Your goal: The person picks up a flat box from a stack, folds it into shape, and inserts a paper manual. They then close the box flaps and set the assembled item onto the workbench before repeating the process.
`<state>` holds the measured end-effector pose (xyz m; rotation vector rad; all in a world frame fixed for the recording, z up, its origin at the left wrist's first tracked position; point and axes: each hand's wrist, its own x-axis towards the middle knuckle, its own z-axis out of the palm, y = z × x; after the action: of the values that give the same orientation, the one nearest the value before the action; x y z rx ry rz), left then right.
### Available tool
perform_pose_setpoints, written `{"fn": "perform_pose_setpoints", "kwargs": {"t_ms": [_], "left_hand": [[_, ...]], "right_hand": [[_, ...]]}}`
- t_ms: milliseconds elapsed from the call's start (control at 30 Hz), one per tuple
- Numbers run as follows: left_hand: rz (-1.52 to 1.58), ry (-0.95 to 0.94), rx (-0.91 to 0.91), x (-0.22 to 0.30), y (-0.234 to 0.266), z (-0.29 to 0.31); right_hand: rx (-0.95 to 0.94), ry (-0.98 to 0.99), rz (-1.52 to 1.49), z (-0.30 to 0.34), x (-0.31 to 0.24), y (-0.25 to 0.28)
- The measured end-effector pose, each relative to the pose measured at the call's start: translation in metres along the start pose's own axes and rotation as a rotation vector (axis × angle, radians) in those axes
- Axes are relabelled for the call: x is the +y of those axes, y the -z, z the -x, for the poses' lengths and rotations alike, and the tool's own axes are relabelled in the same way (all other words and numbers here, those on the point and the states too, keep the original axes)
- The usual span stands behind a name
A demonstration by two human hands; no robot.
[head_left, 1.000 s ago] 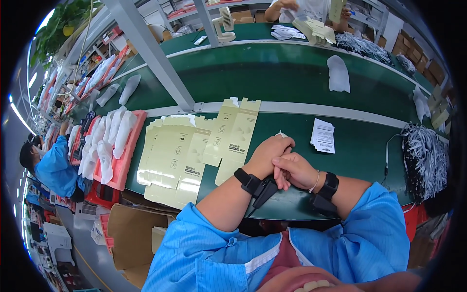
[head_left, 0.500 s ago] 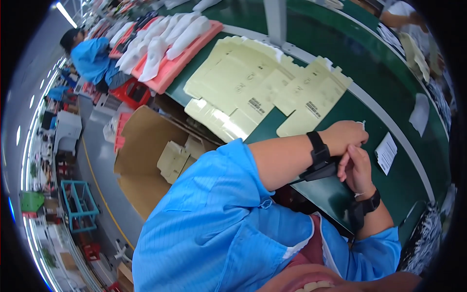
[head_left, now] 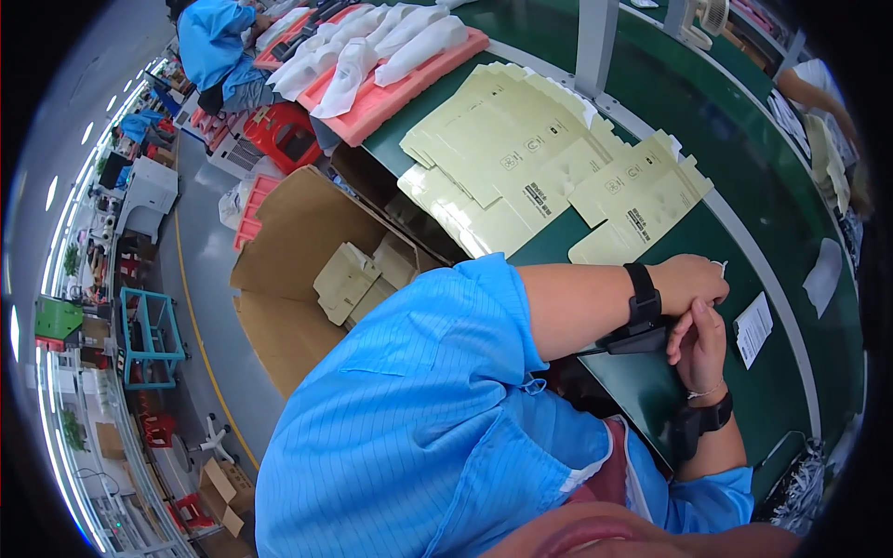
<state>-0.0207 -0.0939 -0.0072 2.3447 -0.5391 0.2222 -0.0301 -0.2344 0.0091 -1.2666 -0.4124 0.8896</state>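
Observation:
My left hand (head_left: pixel 691 281) is over the green tabletop, its fingers curled closed. A tiny white bit shows at its fingers, too small to name. My right hand (head_left: pixel 699 346) is just below it, its fingers loosely bent and apart, a fingertip at the left hand. I see nothing in the right hand. Both wrists wear black bands with a dark box-like piece. Right of the hands lies a small white printed label sheet (head_left: pixel 753 330). Flat pale-yellow carton blanks (head_left: pixel 512 149) lie in an overlapping pile beyond my left forearm, with another blank (head_left: pixel 642 200) nearer the hands.
A large open cardboard box (head_left: pixel 288 251) with pale-yellow pieces inside stands left of the table. Pink trays (head_left: pixel 372 112) of white-wrapped items sit at the far left. A grey post (head_left: pixel 595 46) rises from the rail. Another person (head_left: pixel 214 46) in blue works there; a desk fan (head_left: pixel 704 20) stands far right.
The view has shifted, so the table and its things appear further right and slightly lower. Both hands stay together, in nearly the same pose.

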Motion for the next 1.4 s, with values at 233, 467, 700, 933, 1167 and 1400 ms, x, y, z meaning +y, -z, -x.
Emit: {"fn": "perform_pose_setpoints", "kwargs": {"t_ms": [233,467,700,933,1167,1400], "left_hand": [[-0.025,-0.022,0.049,-0.0024,-0.005,0.0017],[-0.04,-0.011,0.034,-0.0006,-0.0037,0.0014],[-0.024,0.0,0.008,-0.0029,-0.0006,0.0014],[-0.034,-0.01,0.008,0.0015,0.0005,0.0043],[-0.023,-0.018,0.03,-0.0018,-0.0053,0.003],[-0.021,-0.017,0.013,0.0006,0.0006,0.0025]], "right_hand": [[-0.001,0.014,-0.005,-0.0001,0.0031,-0.0012],[0.019,0.018,0.025,0.0005,0.0036,-0.0001],[0.017,0.027,0.034,-0.0022,0.0023,-0.0028],[0.018,0.024,0.01,0.0003,0.0047,-0.0021],[0.023,0.019,0.0,0.0008,0.0053,-0.0015],[-0.004,0.011,-0.018,-0.0012,0.0054,-0.0009]]}}
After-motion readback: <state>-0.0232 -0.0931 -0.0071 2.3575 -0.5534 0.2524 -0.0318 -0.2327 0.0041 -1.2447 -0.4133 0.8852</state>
